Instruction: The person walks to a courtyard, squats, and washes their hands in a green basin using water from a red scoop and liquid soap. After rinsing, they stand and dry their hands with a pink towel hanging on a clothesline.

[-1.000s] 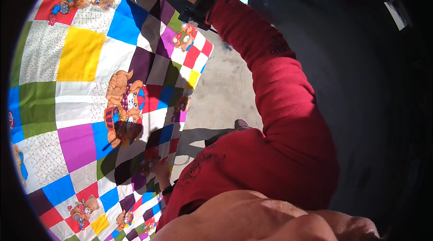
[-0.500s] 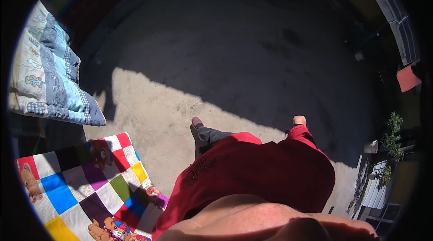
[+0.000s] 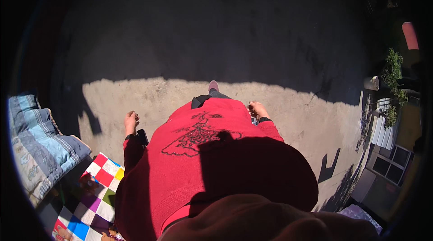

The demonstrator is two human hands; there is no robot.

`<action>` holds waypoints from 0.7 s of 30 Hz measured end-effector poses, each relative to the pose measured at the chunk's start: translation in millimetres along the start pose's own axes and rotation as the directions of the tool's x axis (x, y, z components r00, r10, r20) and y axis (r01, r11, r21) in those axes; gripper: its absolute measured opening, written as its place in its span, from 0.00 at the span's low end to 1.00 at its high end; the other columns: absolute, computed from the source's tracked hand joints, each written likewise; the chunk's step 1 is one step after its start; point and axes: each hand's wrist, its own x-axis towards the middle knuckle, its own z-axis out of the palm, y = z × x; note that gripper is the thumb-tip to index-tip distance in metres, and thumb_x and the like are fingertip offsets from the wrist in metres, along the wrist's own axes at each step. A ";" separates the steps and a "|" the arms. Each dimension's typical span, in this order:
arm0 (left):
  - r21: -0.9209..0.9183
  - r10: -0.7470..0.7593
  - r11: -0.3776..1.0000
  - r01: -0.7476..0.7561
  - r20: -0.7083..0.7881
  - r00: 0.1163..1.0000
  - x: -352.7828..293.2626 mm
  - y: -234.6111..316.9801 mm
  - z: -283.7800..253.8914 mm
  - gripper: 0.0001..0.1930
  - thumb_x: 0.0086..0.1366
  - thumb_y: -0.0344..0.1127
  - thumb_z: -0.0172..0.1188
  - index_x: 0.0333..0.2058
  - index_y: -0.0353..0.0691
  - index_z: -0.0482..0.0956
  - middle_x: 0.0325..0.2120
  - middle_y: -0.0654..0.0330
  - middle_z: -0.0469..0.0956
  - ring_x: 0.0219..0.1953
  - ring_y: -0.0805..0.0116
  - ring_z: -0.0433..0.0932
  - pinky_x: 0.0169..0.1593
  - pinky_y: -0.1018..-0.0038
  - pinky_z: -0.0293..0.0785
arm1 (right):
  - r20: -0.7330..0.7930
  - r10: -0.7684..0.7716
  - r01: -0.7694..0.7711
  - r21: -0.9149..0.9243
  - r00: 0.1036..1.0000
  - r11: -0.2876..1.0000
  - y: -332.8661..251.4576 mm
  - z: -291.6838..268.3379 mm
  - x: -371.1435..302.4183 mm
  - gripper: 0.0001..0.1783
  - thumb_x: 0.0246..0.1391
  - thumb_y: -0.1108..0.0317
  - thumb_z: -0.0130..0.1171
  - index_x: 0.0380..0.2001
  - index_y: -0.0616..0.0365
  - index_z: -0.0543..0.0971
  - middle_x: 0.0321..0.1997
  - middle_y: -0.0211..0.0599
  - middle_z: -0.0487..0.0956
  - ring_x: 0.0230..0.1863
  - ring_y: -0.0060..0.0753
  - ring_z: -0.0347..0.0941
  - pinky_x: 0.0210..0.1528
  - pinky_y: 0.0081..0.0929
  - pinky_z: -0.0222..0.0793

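Note:
My left hand (image 3: 131, 123) hangs beside my body over sunlit concrete, its fingers loosely bent and nothing visible in them. A small black blocky thing (image 3: 142, 137) shows beside that wrist; its kind is unclear. On the other side, my right hand (image 3: 258, 110) is held out low, fingers slightly apart, with no object to be seen in it. A dark band (image 3: 264, 119) circles the right wrist. My red top (image 3: 180, 169) with a dark beaded pattern fills the lower middle. One shoe (image 3: 213, 86) points ahead on the ground. Neither hand touches the nearby bedding.
At left hangs a blue patchwork quilt (image 3: 49, 137), with a bright checkered blanket (image 3: 97, 196) below it. A leafy plant (image 3: 393, 83) and a pale pot (image 3: 371, 83) stand at right, by a window (image 3: 391, 164). Concrete ground (image 3: 288, 110) stretches ahead, partly shaded.
My view has turned to the right and the bedding has shifted lower left. My left hand has come into sight, and my right hand has come back closer to my body.

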 end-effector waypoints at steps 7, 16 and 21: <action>0.426 -0.094 0.899 -0.101 0.412 0.906 -10.6 152.4 207.0 0.18 0.63 0.39 0.56 0.50 0.41 0.74 0.32 0.67 0.77 0.25 0.79 0.74 0.26 0.77 0.68 | -0.290 -0.092 0.103 0.023 0.953 0.994 -132.0 -128.7 54.1 0.18 0.59 0.62 0.52 0.51 0.55 0.72 0.28 0.27 0.78 0.24 0.19 0.73 0.24 0.21 0.66; 0.476 -0.184 0.879 0.042 0.255 0.949 127.3 296.3 280.9 0.14 0.63 0.38 0.54 0.46 0.41 0.75 0.26 0.66 0.76 0.23 0.75 0.74 0.22 0.73 0.67 | -0.310 0.054 -0.006 0.154 0.949 0.988 -261.5 -111.9 148.1 0.16 0.60 0.64 0.51 0.49 0.56 0.73 0.28 0.29 0.77 0.23 0.20 0.72 0.21 0.22 0.67; 0.609 -0.166 0.789 -0.086 0.345 0.924 236.0 404.5 326.5 0.09 0.60 0.36 0.55 0.34 0.38 0.79 0.18 0.62 0.75 0.20 0.67 0.74 0.25 0.68 0.69 | -0.221 0.098 -0.080 0.089 0.970 0.993 -388.9 -69.8 169.3 0.16 0.60 0.61 0.53 0.50 0.51 0.73 0.31 0.27 0.79 0.26 0.22 0.74 0.25 0.25 0.69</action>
